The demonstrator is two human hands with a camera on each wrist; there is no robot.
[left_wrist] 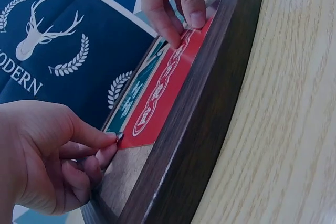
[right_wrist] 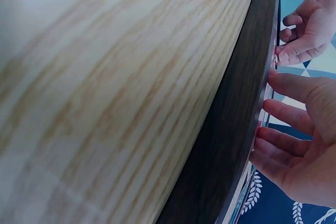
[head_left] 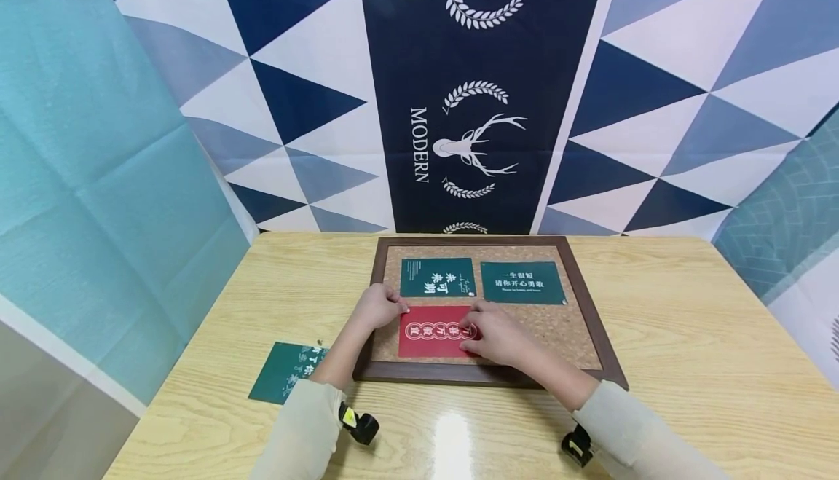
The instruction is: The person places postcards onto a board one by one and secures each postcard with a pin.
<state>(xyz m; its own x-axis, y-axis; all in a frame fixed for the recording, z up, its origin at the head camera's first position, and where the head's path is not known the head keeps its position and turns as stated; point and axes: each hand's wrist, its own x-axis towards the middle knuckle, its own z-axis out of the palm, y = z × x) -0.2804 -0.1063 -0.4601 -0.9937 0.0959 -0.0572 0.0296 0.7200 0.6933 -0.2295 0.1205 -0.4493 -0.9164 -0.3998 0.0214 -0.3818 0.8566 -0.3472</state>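
Note:
A red card (head_left: 435, 332) with white print lies on a cork board (head_left: 577, 334) in a dark wooden frame. At the card's upper left corner my left hand (head_left: 381, 306) pinches a small push pin (left_wrist: 120, 136) between thumb and forefinger; its tip is too small to make out. My right hand (head_left: 501, 334) rests its spread fingertips on the card's right part. Above the red card are two green cards: one with large white characters (head_left: 419, 276) on the left, another (head_left: 522, 282) on the right. Small pins show at their lower right corners.
Left of the frame, another green card (head_left: 270, 376) lies on the wooden table (head_left: 695, 341), partly behind my left forearm. A tiny object (head_left: 320, 342) sits by its top edge. Patterned cloth (head_left: 459, 65) hangs behind the table.

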